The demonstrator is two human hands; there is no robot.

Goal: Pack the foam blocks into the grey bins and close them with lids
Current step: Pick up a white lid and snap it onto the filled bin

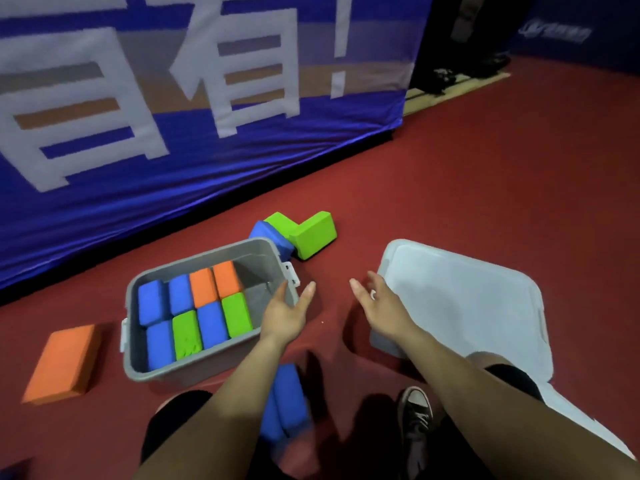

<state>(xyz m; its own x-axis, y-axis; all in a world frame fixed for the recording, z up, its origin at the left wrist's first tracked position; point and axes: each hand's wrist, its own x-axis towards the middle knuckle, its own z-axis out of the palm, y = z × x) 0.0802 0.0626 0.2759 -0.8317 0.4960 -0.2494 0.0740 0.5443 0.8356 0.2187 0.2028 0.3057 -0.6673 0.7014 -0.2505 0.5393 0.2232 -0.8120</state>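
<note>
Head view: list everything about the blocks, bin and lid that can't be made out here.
- Blue blocks by the knee: blurred, partly covered by the left forearm; count unclear.
- Blue block behind the grey bin: bin wall and green blocks hide part of it.
- Pale grey piece on the right: lid or upturned bin, unclear; right forearm covers its near edge.
- Blue shape, bottom left: cut off by the frame.
</note>
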